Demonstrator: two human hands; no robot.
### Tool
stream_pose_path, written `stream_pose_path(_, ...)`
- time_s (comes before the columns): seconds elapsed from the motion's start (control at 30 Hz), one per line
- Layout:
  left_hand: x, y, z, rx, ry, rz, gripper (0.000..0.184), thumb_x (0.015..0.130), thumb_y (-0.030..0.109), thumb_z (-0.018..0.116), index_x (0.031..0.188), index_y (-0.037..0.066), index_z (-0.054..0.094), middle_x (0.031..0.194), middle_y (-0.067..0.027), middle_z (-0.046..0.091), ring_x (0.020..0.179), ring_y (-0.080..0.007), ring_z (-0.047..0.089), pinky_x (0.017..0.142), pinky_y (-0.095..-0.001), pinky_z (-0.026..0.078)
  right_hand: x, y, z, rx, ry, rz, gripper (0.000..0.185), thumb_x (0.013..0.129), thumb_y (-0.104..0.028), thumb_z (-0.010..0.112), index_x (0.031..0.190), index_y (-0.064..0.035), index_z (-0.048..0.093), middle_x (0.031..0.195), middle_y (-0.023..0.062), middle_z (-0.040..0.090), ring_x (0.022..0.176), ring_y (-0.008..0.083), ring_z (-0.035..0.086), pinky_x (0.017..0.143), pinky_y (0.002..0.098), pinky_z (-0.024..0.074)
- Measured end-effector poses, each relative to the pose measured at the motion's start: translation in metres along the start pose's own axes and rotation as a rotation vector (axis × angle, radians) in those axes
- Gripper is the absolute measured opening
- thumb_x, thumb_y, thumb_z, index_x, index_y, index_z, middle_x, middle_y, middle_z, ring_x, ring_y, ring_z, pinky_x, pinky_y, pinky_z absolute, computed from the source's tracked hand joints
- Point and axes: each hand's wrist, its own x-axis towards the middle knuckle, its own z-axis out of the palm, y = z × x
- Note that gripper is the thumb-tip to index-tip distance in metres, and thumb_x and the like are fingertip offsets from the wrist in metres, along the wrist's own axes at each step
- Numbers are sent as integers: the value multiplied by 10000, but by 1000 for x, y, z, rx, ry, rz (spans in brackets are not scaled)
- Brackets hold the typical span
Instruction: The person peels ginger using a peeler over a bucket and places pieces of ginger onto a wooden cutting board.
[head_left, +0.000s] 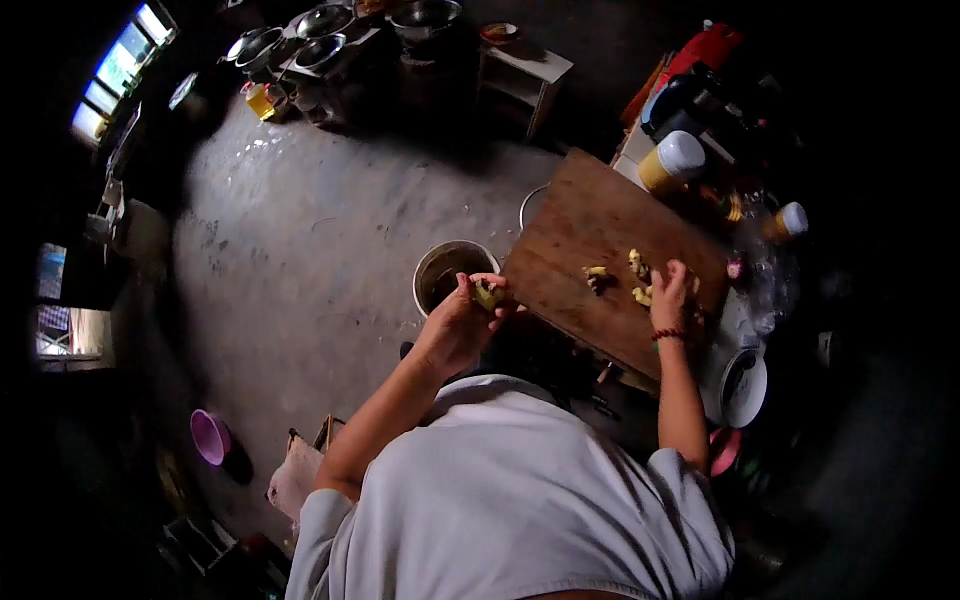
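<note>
My left hand is closed around a piece of ginger, yellowish with dark skin patches, just off the board's left edge and over the bucket's rim. On the brown wooden board lie several knobbly pieces of ginger, one of them a darker piece. A paler ginger piece lies just left of my right hand. Its fingers are curled low over the board, beside another ginger piece; whatever they pinch is hidden. A dark red bead bracelet circles the right wrist.
A bucket stands on the floor left of the board. White-capped jars and a white plate sit along the board's right side. A purple basin is on the floor at left. Pots stand at the back.
</note>
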Motion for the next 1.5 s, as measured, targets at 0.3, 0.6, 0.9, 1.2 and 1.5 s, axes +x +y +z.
stream_pose_path(0.3, -21, 18, -21, -74, 363, -90, 359, 895, 495, 457, 929, 147, 536, 723, 0, 519, 563, -95, 447, 478, -192, 341, -48, 25, -31, -520, -193, 232, 357, 850, -225, 589, 1057, 23, 438, 1092, 246, 515, 1002, 403, 494, 857, 462, 403)
stream_pose_path(0.6, -31, 29, -45, 17, 507, -274, 326, 905, 449, 462, 760, 165, 528, 558, 36, 391, 438, -81, 303, 383, -215, 209, -55, -20, -27, 264, -23, 249, 268, 928, -190, 467, 1149, -41, 439, 903, 84, 526, 821, 197, 519, 742, 318, 435)
stream_pose_path(0.9, -38, 31, -50, 14, 451, -289, 261, 915, 378, 461, 809, 149, 527, 527, 58, 319, 409, -61, 252, 355, -205, 169, -73, -263, 39, 304, -557, -617, 169, 875, -178, 543, 1009, -78, 520, 842, 168, 584, 788, 371, 592, 627, 394, 465)
stream_pose_path(1.2, -54, 45, -44, -33, 433, -148, 233, 919, 325, 438, 792, 145, 515, 526, 52, 328, 407, -72, 258, 367, -211, 181, -66, -299, 54, -12, -544, -713, 155, 862, -151, 556, 985, -70, 507, 857, 156, 593, 775, 374, 596, 610, 419, 470)
stream_pose_path(1.5, -60, 48, -57, -119, 368, -342, 257, 918, 327, 433, 801, 114, 518, 606, 29, 432, 452, -78, 344, 384, -213, 264, -77, -329, 58, 515, -954, -477, 225, 820, -189, 665, 960, -36, 579, 832, 72, 618, 765, 149, 583, 702, 277, 456)
